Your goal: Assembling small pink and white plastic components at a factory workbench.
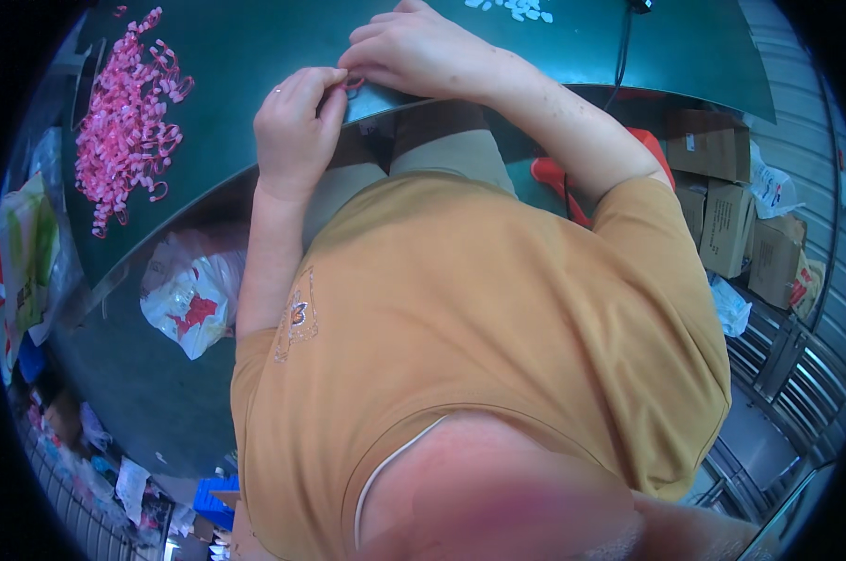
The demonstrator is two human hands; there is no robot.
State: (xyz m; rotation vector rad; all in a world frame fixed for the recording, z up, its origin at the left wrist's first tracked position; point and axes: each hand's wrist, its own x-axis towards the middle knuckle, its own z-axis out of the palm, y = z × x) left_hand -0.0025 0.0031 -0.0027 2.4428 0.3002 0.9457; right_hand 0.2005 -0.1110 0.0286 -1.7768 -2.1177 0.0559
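Observation:
At the table's near edge my two hands meet over a small pink loop (pixel 353 84), which looks like a hair tie. My left hand (pixel 297 122) is closed, thumb and forefinger pinched together at the loop's left side. From the other side my right hand (pixel 409 49) bends over it with curled fingers, also pinching at the loop. The fingertips hide part of it. A heap of similar pink loops (pixel 129 131) with pale pink pieces on them lies on the green table (pixel 255 42) to the left.
Small white pieces (pixel 516 9) lie at the table's far side, near a black cable (pixel 622 56). A white plastic bag (pixel 194 290) sits below the table edge, left of my left forearm. Cardboard boxes (pixel 722 220) are stacked at the right, near a red object (pixel 549 173).

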